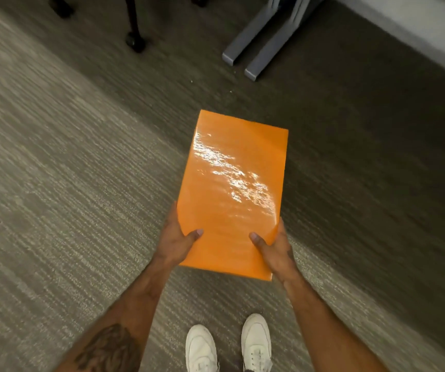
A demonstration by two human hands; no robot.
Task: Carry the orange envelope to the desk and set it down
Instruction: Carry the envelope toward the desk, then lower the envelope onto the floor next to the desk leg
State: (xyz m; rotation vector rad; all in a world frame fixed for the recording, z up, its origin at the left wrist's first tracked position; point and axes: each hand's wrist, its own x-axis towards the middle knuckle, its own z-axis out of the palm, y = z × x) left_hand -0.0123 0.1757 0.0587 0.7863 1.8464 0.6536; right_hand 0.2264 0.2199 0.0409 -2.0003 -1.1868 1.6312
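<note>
Grey-brown ribbed carpet (63,183) covers the floor, with two grey metal desk feet (253,47) at the top and a black chair caster (135,44) to their left. Above the carpet, well short of those feet, a glossy orange rectangular envelope (232,189) is held roughly flat in the air, its long side pointing away from the person. The left hand (177,241) grips its near left corner, thumb on top; the right hand (273,251) grips the near right corner likewise. Two white sneakers (228,345) stand on the carpet below the bare forearms.
</note>
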